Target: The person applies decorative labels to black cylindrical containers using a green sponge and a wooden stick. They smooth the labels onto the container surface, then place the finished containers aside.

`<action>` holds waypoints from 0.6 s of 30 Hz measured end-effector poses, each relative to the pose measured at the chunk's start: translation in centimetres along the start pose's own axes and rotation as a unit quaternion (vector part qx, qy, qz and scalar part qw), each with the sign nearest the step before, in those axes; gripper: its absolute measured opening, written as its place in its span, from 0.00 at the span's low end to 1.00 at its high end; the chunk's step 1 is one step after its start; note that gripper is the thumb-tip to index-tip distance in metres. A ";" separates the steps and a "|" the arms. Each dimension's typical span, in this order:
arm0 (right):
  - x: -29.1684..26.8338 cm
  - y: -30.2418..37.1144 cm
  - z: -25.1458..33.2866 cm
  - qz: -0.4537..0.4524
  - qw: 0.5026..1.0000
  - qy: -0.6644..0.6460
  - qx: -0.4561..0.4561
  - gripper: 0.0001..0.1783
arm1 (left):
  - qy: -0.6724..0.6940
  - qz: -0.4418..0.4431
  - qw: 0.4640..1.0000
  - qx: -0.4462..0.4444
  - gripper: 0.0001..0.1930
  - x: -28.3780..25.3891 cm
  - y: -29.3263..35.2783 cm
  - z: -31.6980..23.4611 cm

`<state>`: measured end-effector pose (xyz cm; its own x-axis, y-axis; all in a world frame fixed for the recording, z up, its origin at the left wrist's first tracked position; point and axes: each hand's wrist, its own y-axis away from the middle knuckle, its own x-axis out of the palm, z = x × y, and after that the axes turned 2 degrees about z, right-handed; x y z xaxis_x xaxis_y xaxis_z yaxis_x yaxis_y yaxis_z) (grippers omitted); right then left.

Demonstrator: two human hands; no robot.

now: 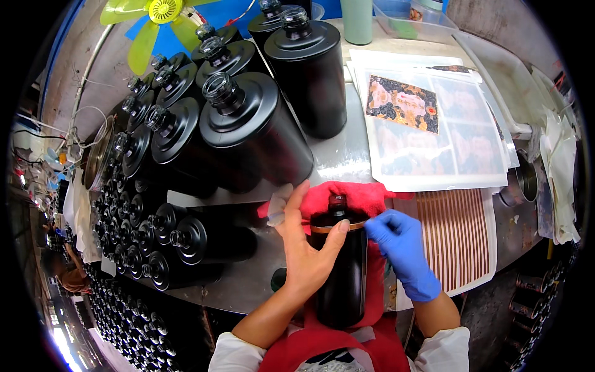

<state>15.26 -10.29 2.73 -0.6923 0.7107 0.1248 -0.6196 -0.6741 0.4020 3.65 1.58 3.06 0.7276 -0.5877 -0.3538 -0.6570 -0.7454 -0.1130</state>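
Both hands [305,257] [400,248] touch a black bottle's [341,279] copper band [327,229].

No readable writing from where I watch.
Taking the black bottle [341,279] as my landmark, I find only print without legible letters: brown lines on the striped sheet [452,239] to its right, a dark, pink and gold design on the patterned print [403,103] farther beyond it to the right, and an orange-brown band [356,226] around its upper part. I can make out no label, number or sign.
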 end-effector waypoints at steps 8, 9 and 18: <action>-5.9 2.9 -3.5 0.048 0.943 -0.296 0.147 0.20 | -0.112 -0.009 0.994 -0.009 0.56 0.1 0.1 -1.8; -6.1 3.1 -3.4 0.015 0.946 -0.306 0.108 0.21 | -0.141 -0.003 0.990 -0.006 0.58 -0.2 0.4 -2.2; 3.3 2.4 3.6 -0.061 0.905 0.255 -0.336 0.19 | -0.375 0.264 0.859 0.228 0.53 -1.2 11.0 -2.4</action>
<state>12.84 -8.81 7.37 -0.5780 0.7186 -0.3866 -0.6689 -0.6886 -0.2799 -3.95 -6.69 4.44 0.0855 -0.3107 -0.9467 -0.9898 -0.1354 -0.0449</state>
